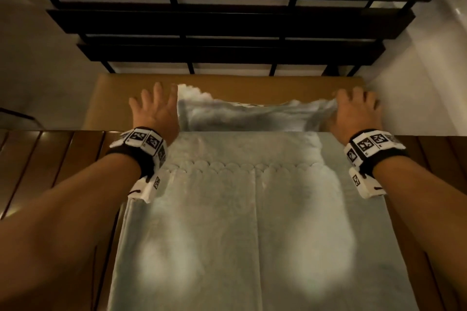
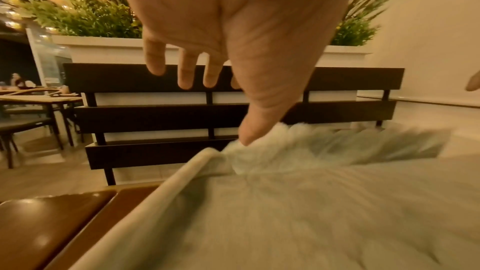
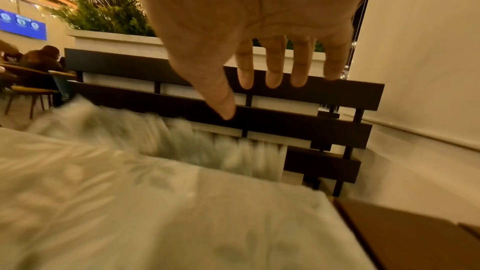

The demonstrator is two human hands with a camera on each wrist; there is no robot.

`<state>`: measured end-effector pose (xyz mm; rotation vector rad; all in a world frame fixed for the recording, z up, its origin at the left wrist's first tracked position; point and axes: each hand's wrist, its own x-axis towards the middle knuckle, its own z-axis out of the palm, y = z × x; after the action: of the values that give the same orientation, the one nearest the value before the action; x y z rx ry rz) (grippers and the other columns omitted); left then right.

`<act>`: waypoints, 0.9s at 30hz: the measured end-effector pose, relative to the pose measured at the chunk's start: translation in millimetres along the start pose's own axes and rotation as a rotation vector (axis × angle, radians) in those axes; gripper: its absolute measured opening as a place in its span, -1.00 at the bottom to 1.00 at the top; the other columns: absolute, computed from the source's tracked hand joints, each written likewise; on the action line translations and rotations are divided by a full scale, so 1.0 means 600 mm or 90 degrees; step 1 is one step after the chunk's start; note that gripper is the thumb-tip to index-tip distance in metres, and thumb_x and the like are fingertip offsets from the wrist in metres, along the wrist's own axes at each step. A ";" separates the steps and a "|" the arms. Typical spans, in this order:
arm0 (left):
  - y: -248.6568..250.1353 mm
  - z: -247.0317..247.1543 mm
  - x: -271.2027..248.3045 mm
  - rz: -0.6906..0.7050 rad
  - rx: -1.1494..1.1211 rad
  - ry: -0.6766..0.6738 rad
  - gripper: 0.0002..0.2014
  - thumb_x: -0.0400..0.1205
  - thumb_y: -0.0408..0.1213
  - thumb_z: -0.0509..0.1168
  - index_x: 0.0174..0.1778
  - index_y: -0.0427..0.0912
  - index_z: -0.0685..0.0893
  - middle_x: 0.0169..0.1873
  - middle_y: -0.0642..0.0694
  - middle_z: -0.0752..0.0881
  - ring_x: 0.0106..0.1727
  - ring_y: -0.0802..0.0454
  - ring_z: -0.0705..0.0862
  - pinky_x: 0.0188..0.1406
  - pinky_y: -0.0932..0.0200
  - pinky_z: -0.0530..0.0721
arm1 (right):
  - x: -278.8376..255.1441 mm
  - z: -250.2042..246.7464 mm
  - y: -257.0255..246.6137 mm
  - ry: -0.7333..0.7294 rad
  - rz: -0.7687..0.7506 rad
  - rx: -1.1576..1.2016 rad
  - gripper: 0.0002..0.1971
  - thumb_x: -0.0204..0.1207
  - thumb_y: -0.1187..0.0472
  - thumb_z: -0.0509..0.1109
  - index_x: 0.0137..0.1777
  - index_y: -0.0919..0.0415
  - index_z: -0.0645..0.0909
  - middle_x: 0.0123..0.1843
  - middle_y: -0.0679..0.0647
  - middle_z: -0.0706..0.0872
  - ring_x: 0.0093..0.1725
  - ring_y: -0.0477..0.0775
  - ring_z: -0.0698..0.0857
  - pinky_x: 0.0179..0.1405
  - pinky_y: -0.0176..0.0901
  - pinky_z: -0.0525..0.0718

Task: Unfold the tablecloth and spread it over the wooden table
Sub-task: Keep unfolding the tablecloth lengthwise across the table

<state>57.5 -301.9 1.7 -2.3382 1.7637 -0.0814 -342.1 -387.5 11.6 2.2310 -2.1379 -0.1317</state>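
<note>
Tablecloth: pale grey-green cloth, soft, faint woven pattern, scalloped seam line across it and a straight crease down the middle. It lies as a long strip down the centre of the wooden bench, its far end lifted and blurred just past the bench's far edge.

Left hand: fingers spread and straight, palm down, at the far left corner of the cloth. Wrist view shows the thumb tip touching the bunched edge; nothing is gripped.

Right hand: fingers also spread and straight, at the far right corner. Head view puts it against the raised edge; wrist view shows the thumb and fingers clear of the cloth, so contact is uncertain.

Both wrists carry black bands with white, black-patterned marker blocks.

Bench top is dark brown glossy slats, bare on either side of the strip. Directly beyond: a tan padded seat with a back of dark horizontal slats. Behind that, a white planter box with green leafy plants. Cream wall on the right. Far left background: other tables, chairs, seated people.
</note>
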 end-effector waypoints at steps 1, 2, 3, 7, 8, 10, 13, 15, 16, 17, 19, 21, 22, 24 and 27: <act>-0.003 0.004 -0.016 0.029 -0.007 -0.006 -0.22 0.49 -0.05 0.34 0.61 -0.03 0.16 0.53 -0.28 0.33 0.38 -0.37 0.43 0.30 -0.40 0.46 | -0.014 -0.001 -0.005 -0.026 -0.027 0.032 -0.47 0.44 0.07 0.52 0.39 0.10 0.49 0.39 0.31 0.51 0.36 0.46 0.47 0.34 0.42 0.51; -0.002 0.012 -0.036 0.073 -0.025 -0.022 -0.26 0.49 0.04 0.32 0.58 -0.03 0.24 0.47 -0.26 0.41 0.33 -0.33 0.48 0.26 -0.35 0.51 | -0.033 0.001 -0.011 -0.065 -0.055 0.080 -0.49 0.50 -0.02 0.47 0.40 0.09 0.49 0.40 0.26 0.51 0.36 0.41 0.48 0.33 0.35 0.54; 0.000 0.023 -0.059 0.124 -0.054 -0.047 -0.30 0.50 0.15 0.27 0.54 -0.01 0.32 0.41 -0.21 0.48 0.31 -0.28 0.52 0.25 -0.30 0.54 | -0.055 0.005 -0.017 -0.118 -0.079 0.141 -0.50 0.55 -0.10 0.42 0.42 0.07 0.48 0.41 0.21 0.50 0.38 0.35 0.50 0.34 0.29 0.56; 0.011 0.069 -0.154 0.246 -0.123 -0.119 -0.17 0.37 0.55 0.05 0.46 0.11 0.37 0.26 -0.06 0.57 0.26 -0.13 0.54 0.29 -0.17 0.54 | -0.145 0.037 -0.033 -0.271 -0.151 0.176 -0.23 0.45 -0.49 0.27 0.55 -0.07 0.40 0.54 0.01 0.46 0.51 0.17 0.43 0.47 0.21 0.49; 0.014 0.078 -0.172 0.249 -0.129 -0.124 -0.11 0.32 0.60 0.03 0.46 0.11 0.35 0.21 -0.04 0.57 0.20 -0.11 0.54 0.25 -0.14 0.56 | -0.162 0.044 -0.034 -0.267 -0.170 0.142 -0.16 0.37 -0.57 0.24 0.56 -0.10 0.38 0.54 -0.01 0.46 0.50 0.16 0.42 0.47 0.24 0.47; 0.020 0.090 -0.194 0.240 -0.135 -0.145 -0.04 0.25 0.67 0.04 0.42 0.07 0.36 0.13 -0.02 0.63 0.10 -0.09 0.59 0.17 -0.11 0.59 | -0.183 0.051 -0.035 -0.270 -0.182 0.123 -0.08 0.25 -0.64 0.26 0.55 -0.14 0.35 0.52 -0.02 0.50 0.47 0.16 0.47 0.46 0.27 0.45; 0.022 0.090 -0.207 0.253 -0.159 -0.179 -0.30 0.38 0.52 0.17 0.20 0.04 0.44 0.05 0.01 0.68 0.03 -0.07 0.66 0.08 -0.06 0.62 | -0.197 0.057 -0.035 -0.341 -0.159 0.143 -0.01 0.15 -0.60 0.41 0.53 -0.15 0.29 0.47 0.02 0.62 0.32 0.16 0.66 0.34 0.19 0.62; 0.020 0.085 -0.215 0.283 -0.170 -0.176 -0.61 0.57 0.21 0.22 0.14 0.01 0.52 0.05 -0.03 0.63 0.07 -0.08 0.64 0.02 0.02 0.61 | -0.208 0.059 -0.037 -0.394 -0.156 0.110 0.00 0.25 -0.51 0.43 0.62 -0.02 0.26 0.49 0.09 0.62 0.34 0.21 0.67 0.30 0.16 0.66; 0.019 0.082 -0.222 0.303 -0.168 -0.154 -0.70 0.61 0.09 0.22 0.12 0.00 0.55 0.05 -0.04 0.62 0.07 -0.09 0.62 -0.03 0.05 0.59 | -0.217 0.059 -0.038 -0.397 -0.158 0.099 -0.06 0.35 -0.44 0.43 0.64 0.04 0.31 0.52 0.12 0.60 0.40 0.22 0.63 0.36 0.15 0.63; 0.017 0.077 -0.230 0.319 -0.167 -0.133 -0.76 0.62 0.02 0.21 0.10 -0.01 0.55 0.03 -0.05 0.63 0.05 -0.09 0.63 -0.07 0.06 0.56 | -0.227 0.058 -0.038 -0.381 -0.160 0.105 -0.17 0.43 -0.35 0.42 0.61 0.07 0.38 0.51 0.14 0.61 0.43 0.23 0.61 0.40 0.13 0.60; 0.013 0.063 -0.256 0.311 -0.227 -0.132 -0.81 0.66 -0.04 0.17 0.08 -0.04 0.48 -0.05 -0.07 0.70 -0.05 -0.13 0.69 -0.16 0.08 0.55 | -0.253 0.046 -0.035 -0.348 -0.142 0.167 -0.41 0.56 -0.19 0.40 0.53 0.03 0.48 0.36 0.16 0.71 0.31 0.23 0.67 0.28 0.05 0.64; 0.009 0.045 -0.293 0.278 -0.300 -0.152 -0.77 0.70 -0.03 0.13 0.14 -0.09 0.40 -0.11 -0.13 0.76 -0.14 -0.19 0.74 -0.14 0.02 0.64 | -0.289 0.033 -0.029 -0.339 -0.095 0.258 -0.58 0.63 -0.14 0.33 0.42 -0.03 0.48 0.13 0.19 0.79 0.08 0.24 0.75 0.09 0.03 0.70; 0.007 0.036 -0.315 0.266 -0.328 -0.158 -0.73 0.70 0.03 0.12 0.16 -0.08 0.39 -0.11 -0.13 0.77 -0.14 -0.19 0.75 -0.09 -0.01 0.66 | -0.311 0.024 -0.028 -0.334 -0.077 0.300 -0.60 0.64 -0.19 0.28 0.38 -0.04 0.47 0.09 0.20 0.80 0.03 0.24 0.76 0.07 0.06 0.72; 0.006 0.021 -0.365 0.255 -0.375 -0.199 -0.56 0.61 0.29 0.12 0.14 0.00 0.39 -0.07 -0.05 0.76 -0.10 -0.14 0.74 -0.02 -0.05 0.64 | -0.360 0.011 -0.026 -0.326 -0.050 0.359 -0.43 0.59 -0.35 0.19 0.45 -0.01 0.46 0.25 0.24 0.76 0.21 0.28 0.74 0.24 0.10 0.68; 0.012 0.024 -0.453 0.261 -0.286 -0.271 -0.36 0.36 0.53 0.19 0.10 0.09 0.43 -0.01 0.04 0.72 -0.01 -0.10 0.71 0.06 -0.08 0.58 | -0.459 -0.012 -0.025 -0.380 -0.003 0.388 -0.12 0.46 -0.36 0.41 0.65 0.14 0.33 0.60 0.19 0.51 0.55 0.25 0.52 0.51 0.08 0.47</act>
<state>-23.7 -41.8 8.5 -1.9707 2.1293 0.8869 -337.9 -112.1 24.9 2.7986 -2.7738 -0.1862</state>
